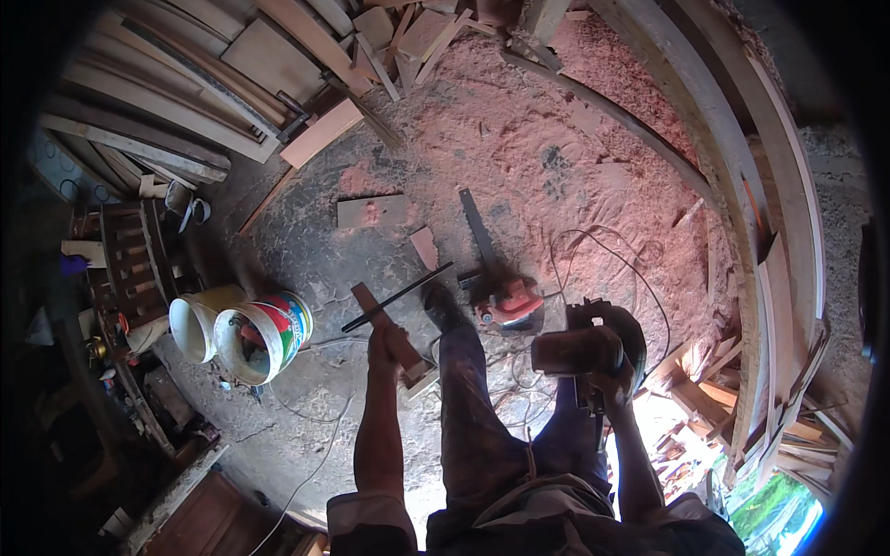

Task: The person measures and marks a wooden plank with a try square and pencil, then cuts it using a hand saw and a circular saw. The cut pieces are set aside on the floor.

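My left hand (383, 345) grips a short wooden board (365, 300) held at an angle at lower centre-left, with a thin dark straight bar (422, 280) lying across it. My right hand (612, 385) is wrapped round a dark power tool, apparently a circular saw (572, 351), in front of my right leg. Between the two, a red-and-black chainsaw (508, 304) rests on the floor, its bar (475, 222) pointing away from me. My left boot (442, 306) is just right of the board. The lower end of the board is partly hidden by my hand.
Two buckets (188, 338) with tools stand left by a slatted wooden chair (130, 250). Planks (213, 93) are stacked at upper left, long boards (774, 278) along the right. Pink sawdust (603, 185) covers the floor, with cables (663, 306) and offcuts (371, 211) on it.
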